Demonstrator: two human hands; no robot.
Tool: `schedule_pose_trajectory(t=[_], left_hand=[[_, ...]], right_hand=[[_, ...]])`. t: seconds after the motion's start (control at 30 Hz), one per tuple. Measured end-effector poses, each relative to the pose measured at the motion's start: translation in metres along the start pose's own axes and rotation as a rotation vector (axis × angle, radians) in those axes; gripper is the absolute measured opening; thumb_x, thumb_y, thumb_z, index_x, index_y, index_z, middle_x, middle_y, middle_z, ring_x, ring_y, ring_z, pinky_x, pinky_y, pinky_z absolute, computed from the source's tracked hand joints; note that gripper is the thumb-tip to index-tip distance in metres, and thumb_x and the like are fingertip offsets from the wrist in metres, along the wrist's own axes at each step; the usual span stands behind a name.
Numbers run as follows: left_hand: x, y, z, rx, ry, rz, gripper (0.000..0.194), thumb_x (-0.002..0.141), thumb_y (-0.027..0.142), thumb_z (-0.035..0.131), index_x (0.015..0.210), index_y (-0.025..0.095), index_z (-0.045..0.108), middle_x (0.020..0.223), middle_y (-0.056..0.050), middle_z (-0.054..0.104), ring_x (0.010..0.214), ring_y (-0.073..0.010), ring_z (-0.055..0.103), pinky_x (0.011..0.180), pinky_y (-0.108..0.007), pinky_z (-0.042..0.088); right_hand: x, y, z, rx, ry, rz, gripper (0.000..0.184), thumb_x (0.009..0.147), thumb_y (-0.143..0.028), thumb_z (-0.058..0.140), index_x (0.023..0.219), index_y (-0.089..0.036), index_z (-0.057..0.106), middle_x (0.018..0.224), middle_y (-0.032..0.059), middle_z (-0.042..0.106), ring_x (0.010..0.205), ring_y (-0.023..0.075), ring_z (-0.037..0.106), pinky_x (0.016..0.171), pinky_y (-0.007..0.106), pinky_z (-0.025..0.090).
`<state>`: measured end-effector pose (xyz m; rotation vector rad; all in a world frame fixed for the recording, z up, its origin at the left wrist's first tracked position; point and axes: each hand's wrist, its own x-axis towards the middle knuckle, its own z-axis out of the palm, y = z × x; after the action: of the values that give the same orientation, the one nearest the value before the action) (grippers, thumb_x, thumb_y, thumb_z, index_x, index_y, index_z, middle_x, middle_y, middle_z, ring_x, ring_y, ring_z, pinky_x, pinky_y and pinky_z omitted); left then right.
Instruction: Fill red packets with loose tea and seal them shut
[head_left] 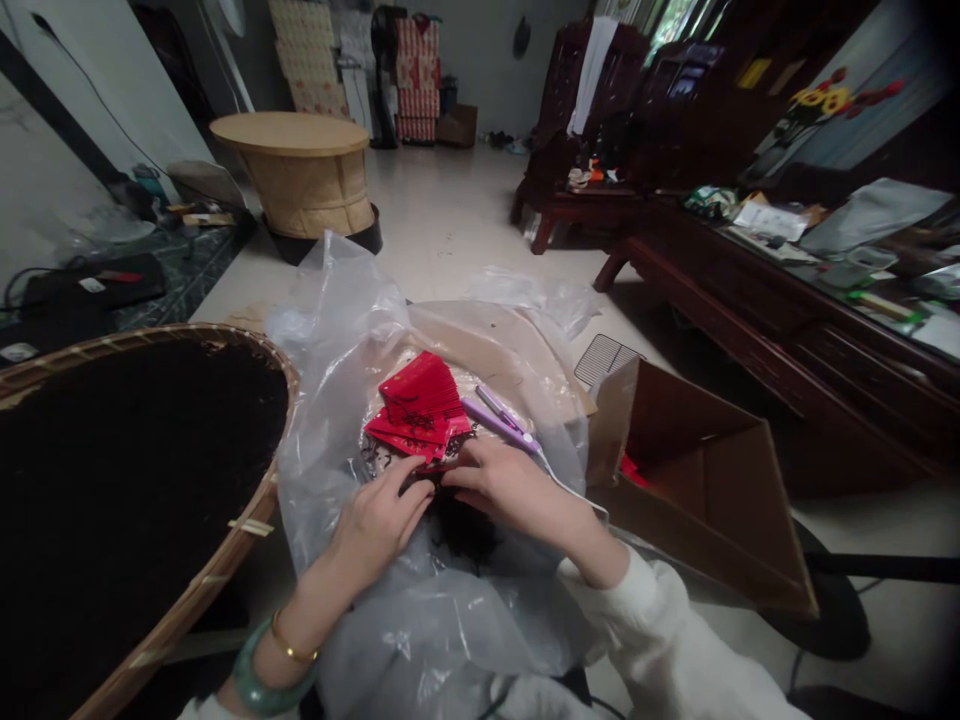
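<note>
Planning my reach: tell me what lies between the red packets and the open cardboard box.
The purple tool and some clear plastic, as the head view shows.

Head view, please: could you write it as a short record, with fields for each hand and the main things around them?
Left hand: fingers bent inward; any held thing unclear
Right hand: fingers bent inward; any held thing unclear
Red packets: fanned pile just beyond the hands
Purple tool: lying right of the packets
Dark shreds: clump over clear plastic, below the hands in view
Basket: at left, holding dark material
Cardboard box: open, at right, something red inside
</note>
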<state>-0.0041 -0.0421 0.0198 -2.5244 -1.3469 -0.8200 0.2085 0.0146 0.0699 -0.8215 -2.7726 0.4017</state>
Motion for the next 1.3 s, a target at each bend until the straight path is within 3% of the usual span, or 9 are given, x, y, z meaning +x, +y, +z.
schedule_pose_trajectory(t=[0.17, 0.3, 0.43, 0.6, 0.7, 0.8, 1.03, 1.17, 1.3], left_hand=[[0.002, -0.002, 0.002, 0.047, -0.012, 0.060, 0.025, 0.097, 0.018, 0.043, 0.090, 0.017, 0.068, 0.111, -0.013, 0.067, 0.089, -0.0210, 0.068, 0.072, -0.030, 0.058], [0.003, 0.000, 0.001, 0.052, -0.008, 0.065, 0.025, 0.095, 0.015, 0.044, 0.087, 0.017, 0.068, 0.111, -0.013, 0.067, 0.088, -0.0216, 0.068, 0.071, -0.032, 0.058], [0.004, 0.002, -0.002, 0.000, -0.034, 0.025, 0.024, 0.096, 0.017, 0.044, 0.089, 0.017, 0.067, 0.110, -0.012, 0.068, 0.089, -0.0206, 0.069, 0.074, -0.032, 0.058], [0.005, 0.001, 0.000, 0.006, 0.022, 0.046, 0.026, 0.098, 0.019, 0.041, 0.093, 0.015, 0.066, 0.106, -0.013, 0.069, 0.085, -0.0208, 0.069, 0.071, -0.031, 0.059], [0.007, 0.002, 0.001, 0.007, 0.040, 0.055, 0.025, 0.098, 0.019, 0.041, 0.093, 0.014, 0.065, 0.103, -0.013, 0.069, 0.085, -0.0210, 0.069, 0.071, -0.031, 0.058], [0.010, 0.003, 0.001, -0.015, 0.048, 0.049, 0.024, 0.098, 0.020, 0.042, 0.102, 0.012, 0.064, 0.104, -0.013, 0.069, 0.088, -0.0207, 0.068, 0.076, -0.031, 0.058], [0.014, -0.005, 0.006, -0.116, -0.016, 0.019, 0.022, 0.097, 0.019, 0.046, 0.096, 0.018, 0.068, 0.096, -0.008, 0.065, 0.079, -0.0169, 0.063, 0.068, -0.027, 0.053], [0.021, -0.007, 0.006, -0.061, -0.127, 0.009, 0.018, 0.093, 0.021, 0.051, 0.088, 0.018, 0.068, 0.087, -0.007, 0.062, 0.076, -0.0197, 0.061, 0.064, -0.030, 0.051], [0.028, -0.010, 0.008, -0.058, -0.115, 0.005, 0.017, 0.093, 0.022, 0.051, 0.088, 0.018, 0.067, 0.091, -0.008, 0.065, 0.080, -0.0212, 0.062, 0.066, -0.031, 0.052]], right_hand=[[0.007, 0.004, -0.002, -0.050, -0.015, -0.040, 0.009, 0.088, -0.021, 0.068, 0.083, -0.019, 0.076, 0.079, 0.0049, 0.061, 0.074, 0.0162, 0.056, 0.060, 0.025, 0.041], [-0.004, 0.016, -0.020, 0.180, 0.127, -0.028, 0.011, 0.091, -0.023, 0.064, 0.093, -0.019, 0.075, 0.085, 0.0047, 0.064, 0.078, 0.0145, 0.060, 0.068, 0.024, 0.047], [-0.016, 0.018, -0.031, 0.138, 0.233, 0.128, 0.017, 0.093, -0.022, 0.060, 0.106, -0.019, 0.071, 0.100, 0.0086, 0.064, 0.089, 0.0186, 0.061, 0.076, 0.031, 0.050], [-0.007, -0.005, -0.010, 0.004, 0.042, -0.006, 0.022, 0.087, -0.034, 0.070, 0.103, -0.018, 0.072, 0.103, 0.0106, 0.061, 0.101, 0.0246, 0.054, 0.086, 0.038, 0.048], [0.006, -0.012, 0.012, -0.170, -0.109, 0.078, 0.016, 0.089, -0.028, 0.067, 0.092, -0.014, 0.074, 0.093, 0.0113, 0.062, 0.095, 0.0252, 0.054, 0.079, 0.037, 0.048], [0.016, -0.010, 0.024, -0.227, -0.185, 0.133, 0.020, 0.095, -0.025, 0.057, 0.091, -0.013, 0.074, 0.089, 0.0105, 0.062, 0.089, 0.0226, 0.055, 0.074, 0.033, 0.045], [0.012, -0.004, 0.005, -0.160, -0.114, 0.148, 0.015, 0.094, -0.026, 0.062, 0.100, -0.016, 0.069, 0.097, 0.0074, 0.063, 0.082, 0.0169, 0.060, 0.063, 0.025, 0.041], [0.016, -0.005, -0.004, -0.210, -0.243, 0.199, 0.019, 0.094, -0.029, 0.061, 0.097, -0.014, 0.071, 0.093, 0.0099, 0.065, 0.085, 0.0201, 0.064, 0.063, 0.026, 0.043], [0.025, -0.004, -0.001, -0.243, -0.317, 0.218, 0.028, 0.098, -0.031, 0.053, 0.098, -0.012, 0.073, 0.096, 0.0141, 0.067, 0.090, 0.0233, 0.066, 0.066, 0.026, 0.046]])
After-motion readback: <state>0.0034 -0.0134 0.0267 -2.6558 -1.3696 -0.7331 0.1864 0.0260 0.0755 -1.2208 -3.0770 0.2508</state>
